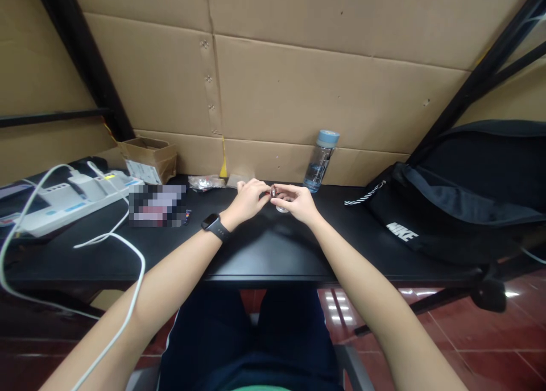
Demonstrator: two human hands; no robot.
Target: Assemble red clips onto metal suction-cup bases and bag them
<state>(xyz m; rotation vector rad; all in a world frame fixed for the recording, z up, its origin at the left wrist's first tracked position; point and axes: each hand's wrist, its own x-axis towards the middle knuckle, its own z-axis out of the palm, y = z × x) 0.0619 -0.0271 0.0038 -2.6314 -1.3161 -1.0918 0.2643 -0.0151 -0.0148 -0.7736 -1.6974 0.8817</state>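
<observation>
Over the black table (pixel 273 260), both hands meet near the back middle. My right hand (pixel 298 202) pinches a small shiny round object (pixel 273 192) between thumb and fingers. The fingertips of my left hand (pixel 251 200) are pressed together at the left edge of that object; whether they grip it is too small to tell. Just under my right hand's fingers shows another small clear or silvery round piece (pixel 282 209), partly hidden. A black watch (pixel 215 226) is on my left wrist.
A blue-capped bottle (pixel 318 162) stands behind my right hand. Plastic packets (pixel 206 182) and an open carton (pixel 150 155) lie back left, near a power strip (pixel 81 200) with a white cable crossing my left forearm. A black backpack (pixel 460 209) fills the right.
</observation>
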